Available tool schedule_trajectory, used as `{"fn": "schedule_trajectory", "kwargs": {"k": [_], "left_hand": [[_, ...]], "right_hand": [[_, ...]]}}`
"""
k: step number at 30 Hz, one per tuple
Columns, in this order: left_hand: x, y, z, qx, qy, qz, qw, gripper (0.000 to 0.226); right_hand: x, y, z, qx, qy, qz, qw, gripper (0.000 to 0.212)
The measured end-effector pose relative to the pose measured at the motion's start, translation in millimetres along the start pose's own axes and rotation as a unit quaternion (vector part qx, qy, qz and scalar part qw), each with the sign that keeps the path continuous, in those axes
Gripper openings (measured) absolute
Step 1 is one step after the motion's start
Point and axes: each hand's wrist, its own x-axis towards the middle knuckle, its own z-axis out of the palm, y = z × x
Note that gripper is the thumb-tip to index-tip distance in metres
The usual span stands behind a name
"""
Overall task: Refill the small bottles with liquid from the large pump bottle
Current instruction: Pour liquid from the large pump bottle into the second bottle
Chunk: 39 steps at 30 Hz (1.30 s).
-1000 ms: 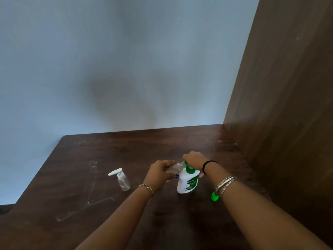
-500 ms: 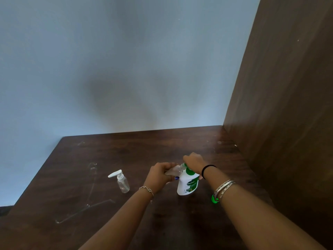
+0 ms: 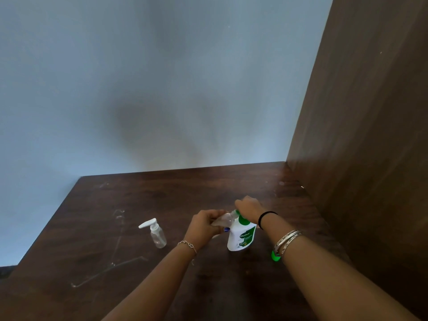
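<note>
**Filling a little bottle at the pump**

The left hand (image 3: 205, 222) grips a small clear bottle (image 3: 223, 220) tipped at the green pump. The right hand (image 3: 249, 208) presses on top of the big pump bottle (image 3: 240, 237), which stands on the dark tabletop (image 3: 139, 193). Another small bottle (image 3: 156, 232) stands to the left, apart.

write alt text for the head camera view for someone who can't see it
On a dark wooden table, a left hand holds a small clear bottle at the spout of a white and green pump bottle while the right hand rests on its pump. Another small pump bottle stands to the left.
</note>
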Motion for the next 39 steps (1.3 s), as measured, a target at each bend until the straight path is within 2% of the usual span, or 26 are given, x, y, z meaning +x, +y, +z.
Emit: {"fn": "schedule_trajectory", "kwargs": {"k": [6, 12, 17, 20, 24, 27, 33, 39], "left_hand": [[0, 3, 0, -0.005, 0.003, 0.000, 1.000, 0.050], [0, 1, 2, 0.004, 0.002, -0.001, 1.000, 0.049], [0, 1, 1, 0.000, 0.004, -0.004, 1.000, 0.051], [0, 3, 0, 0.007, 0.009, 0.004, 1.000, 0.050], [-1, 2, -1, 0.009, 0.008, 0.010, 1.000, 0.049], [-1, -1, 1, 0.008, 0.010, 0.003, 1.000, 0.050], [0, 2, 2, 0.004, 0.009, 0.008, 1.000, 0.050], [2, 0, 3, 0.012, 0.004, 0.008, 1.000, 0.050]], "right_hand": [[-8, -5, -9, 0.023, -0.057, 0.017, 0.998, 0.026], [5, 4, 3, 0.023, 0.003, 0.012, 1.000, 0.026], [-6, -4, -6, 0.018, -0.027, 0.018, 0.999, 0.026], [-14, -8, -14, 0.024, -0.065, 0.025, 0.997, 0.037], [-7, -3, -7, 0.018, -0.031, 0.007, 0.999, 0.022], [-1, 4, 0, 0.027, -0.005, 0.011, 1.000, 0.021], [-12, -5, -12, 0.040, -0.057, 0.036, 0.997, 0.027], [-10, -1, -6, 0.071, -0.038, 0.040, 0.996, 0.022]]}}
